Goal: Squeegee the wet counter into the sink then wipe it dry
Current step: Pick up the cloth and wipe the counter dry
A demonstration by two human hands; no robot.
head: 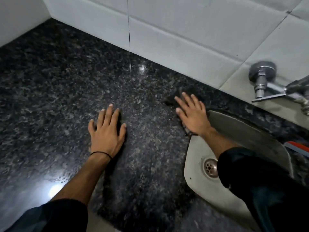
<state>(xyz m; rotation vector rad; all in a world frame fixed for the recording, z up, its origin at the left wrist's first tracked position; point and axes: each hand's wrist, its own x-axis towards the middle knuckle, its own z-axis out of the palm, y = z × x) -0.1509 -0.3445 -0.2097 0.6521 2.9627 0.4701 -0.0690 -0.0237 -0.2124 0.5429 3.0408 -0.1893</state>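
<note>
left hand (107, 133) flat, fingers spread, on tabletop (58, 84) | right hand (190, 113) flat, fingers spread, pressing dark cloth (172, 97) at 2 o'clock of left hand | sink (197, 164) at 4 o'clock

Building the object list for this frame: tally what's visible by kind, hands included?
Bare hands: 2 (left hand, flat on the counter; right hand, pressing the cloth)
Dark cleaning cloth: 1
Black speckled granite counter: 1
Pale grey sink: 1
Round metal drain: 1
Chrome wall tap: 1
Total: 7
</note>
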